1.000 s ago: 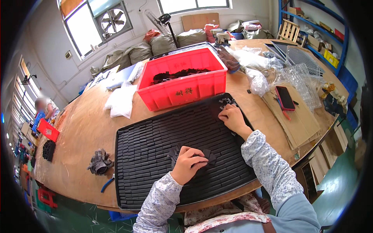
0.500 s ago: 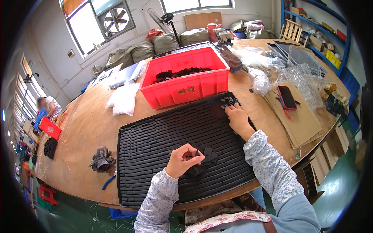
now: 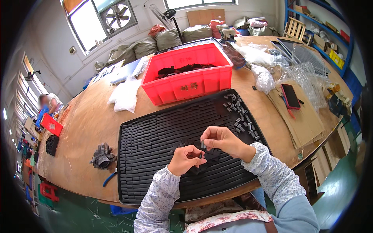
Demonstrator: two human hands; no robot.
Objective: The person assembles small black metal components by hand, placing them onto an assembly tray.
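A black tray (image 3: 120, 171) lies before me, lined with rows of small black rectangular pieces (image 3: 155, 136). Above a loose heap of the same pieces (image 3: 211, 156), my two hands are close together. My left hand (image 3: 185, 160) is closed in a pinch on a small black piece, mostly hidden by the fingers. Just to its right, my right hand (image 3: 225, 143) pinches a short grey tube (image 3: 203, 145) between thumb and fingertips. More short grey tubes (image 3: 241, 112) are scattered along the tray's right side.
Behind the tray stands a red bin (image 3: 186, 87) with black pieces in it. A grey glove (image 3: 103, 156) and blue-handled pliers (image 3: 110, 178) lie at left. At right are cardboard (image 3: 299, 124), a phone (image 3: 290, 97) and plastic bags (image 3: 263, 79). Another person (image 3: 52, 103) works far left.
My right hand has come back from the tray's far right corner to beside my left hand, bringing a grey tube. My left hand has stayed nearly in place. The view has shifted slightly.
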